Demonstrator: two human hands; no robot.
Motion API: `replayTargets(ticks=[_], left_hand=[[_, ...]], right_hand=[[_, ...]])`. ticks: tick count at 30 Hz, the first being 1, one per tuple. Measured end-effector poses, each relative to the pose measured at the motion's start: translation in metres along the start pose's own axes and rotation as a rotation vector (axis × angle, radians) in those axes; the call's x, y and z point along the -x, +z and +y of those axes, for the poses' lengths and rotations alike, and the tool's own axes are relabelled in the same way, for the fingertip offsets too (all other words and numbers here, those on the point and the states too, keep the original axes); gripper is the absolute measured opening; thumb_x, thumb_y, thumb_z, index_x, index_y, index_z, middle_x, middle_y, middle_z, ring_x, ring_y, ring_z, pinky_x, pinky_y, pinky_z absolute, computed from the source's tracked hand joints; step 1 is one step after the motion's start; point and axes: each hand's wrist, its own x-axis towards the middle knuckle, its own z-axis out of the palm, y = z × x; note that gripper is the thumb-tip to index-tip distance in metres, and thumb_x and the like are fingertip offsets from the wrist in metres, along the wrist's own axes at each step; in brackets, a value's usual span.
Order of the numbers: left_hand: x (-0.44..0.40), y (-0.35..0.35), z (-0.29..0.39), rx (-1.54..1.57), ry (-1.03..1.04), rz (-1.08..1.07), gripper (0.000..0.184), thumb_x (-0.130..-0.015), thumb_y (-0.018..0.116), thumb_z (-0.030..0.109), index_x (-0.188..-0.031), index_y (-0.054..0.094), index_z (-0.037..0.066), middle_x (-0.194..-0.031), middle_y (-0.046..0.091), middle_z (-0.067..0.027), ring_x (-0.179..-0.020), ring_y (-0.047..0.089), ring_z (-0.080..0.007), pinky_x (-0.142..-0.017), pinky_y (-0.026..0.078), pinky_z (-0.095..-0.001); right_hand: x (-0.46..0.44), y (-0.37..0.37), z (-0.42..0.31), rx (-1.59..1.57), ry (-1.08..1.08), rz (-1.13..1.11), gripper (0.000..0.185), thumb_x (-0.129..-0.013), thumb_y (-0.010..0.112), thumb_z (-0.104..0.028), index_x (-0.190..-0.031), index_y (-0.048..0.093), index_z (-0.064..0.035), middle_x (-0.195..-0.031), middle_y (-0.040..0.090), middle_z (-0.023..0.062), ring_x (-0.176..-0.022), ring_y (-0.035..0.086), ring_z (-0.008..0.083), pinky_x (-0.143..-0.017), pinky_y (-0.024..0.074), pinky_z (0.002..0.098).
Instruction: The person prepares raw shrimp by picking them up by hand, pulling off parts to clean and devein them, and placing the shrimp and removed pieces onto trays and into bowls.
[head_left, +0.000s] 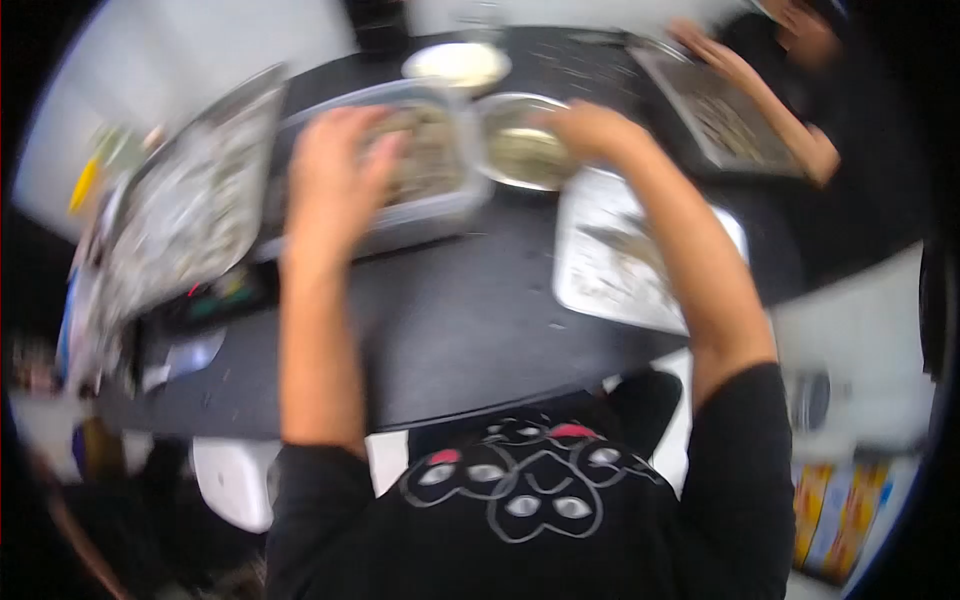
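Note:
My left hand (pixel 338 165) is over the left part of a clear plastic tub (pixel 425 215), thumb apart from the fingers, with nothing visible in it. Greyish-brown pieces (pixel 425 150), too blurred to name, fill the tub. At the right rim of a round metal bowl (pixel 490 170) is my right hand (pixel 590 130), its fingertips reaching over the yellowish contents. Motion blur hides whether those fingers hold anything. Under my right forearm lies a white tray (pixel 575 270) with greyish pieces and dark specks on it.
A large tray of pale pieces (pixel 190 200) stands at the left, beside a dark device with a lit display (pixel 225 290). A white dish (pixel 457 65) is behind the tub. At the right, a co-worker's arm (pixel 765 95) reaches over a metal tray (pixel 690 110) on the black table (pixel 450 320).

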Motion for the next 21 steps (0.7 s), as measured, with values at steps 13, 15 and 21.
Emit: replayTargets(ticks=[13,15,21], left_hand=[[0.000,0.113,0.169,0.375,0.310,-0.670,0.013,-0.080,0.063,0.006,-0.092,0.067,0.001,-0.089,0.063,-0.0153,-0.091,0.059,-0.0330,-0.081,0.047,-0.0393],[-0.008,0.140,0.185,0.229,0.283,-0.815,0.020,-0.079,0.067,0.013,-0.096,0.066,0.002,-0.093,0.065,-0.0166,-0.095,0.060,-0.0335,-0.084,0.047,-0.0398],[-0.030,0.168,0.202,0.105,0.171,-1.013,0.026,-0.076,0.070,0.019,-0.098,0.066,0.006,-0.097,0.066,-0.0173,-0.096,0.062,-0.0330,-0.084,0.048,-0.0407]], right_hand=[[0.253,0.025,0.057,-0.731,0.526,0.459,0.015,-0.083,0.060,-0.016,-0.093,0.067,-0.0080,-0.084,0.066,0.0174,-0.082,0.063,0.0356,-0.073,0.0479,0.0408],[0.274,0.031,0.050,-0.813,0.594,0.478,0.014,-0.083,0.060,-0.013,-0.094,0.067,-0.0080,-0.083,0.065,0.0180,-0.082,0.062,0.0360,-0.073,0.0477,0.0410],[0.303,0.054,0.043,-0.893,0.667,0.544,0.017,-0.086,0.054,-0.007,-0.101,0.062,-0.0055,-0.084,0.063,0.0232,-0.084,0.062,0.0384,-0.074,0.0471,0.0440]])
